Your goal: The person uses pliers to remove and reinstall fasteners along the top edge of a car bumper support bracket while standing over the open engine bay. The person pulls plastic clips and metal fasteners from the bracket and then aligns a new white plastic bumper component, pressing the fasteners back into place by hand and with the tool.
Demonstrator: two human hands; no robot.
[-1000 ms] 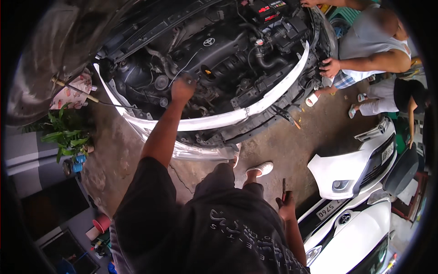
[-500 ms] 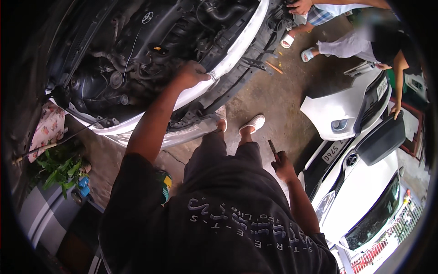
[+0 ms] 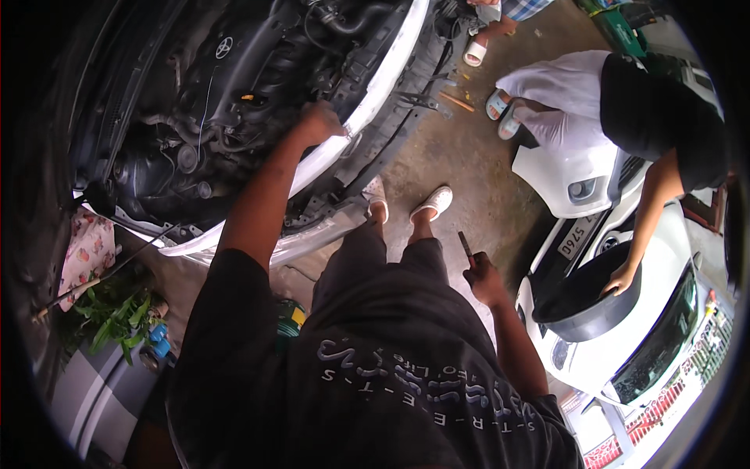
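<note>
My left hand [image 3: 319,123] reaches to the white painted front edge [image 3: 379,86] of a car with its hood raised. Its fingers are closed against that edge; what they grip, if anything, is too small to tell. Behind them lies the dark engine bay [image 3: 258,78], with hoses and a black engine cover [image 3: 230,59]. Low at my right side, my right hand [image 3: 485,280] is wrapped round a slim dark stick-like tool [image 3: 466,244], its tip pointing away from me. The tool's exact kind does not show.
At right, another person [image 3: 656,109] bends over a white car [image 3: 656,313], one hand in a black tub [image 3: 594,305]. A detached white bumper [image 3: 558,172] lies near that person. A second person's sandalled foot [image 3: 474,53] shows at the top. A plant [image 3: 117,313] stands at left.
The other person has bent forward and moved nearer, and the black tub has shifted toward me over the white car's hood. My hands keep nearly the same places as the view swings slightly.
</note>
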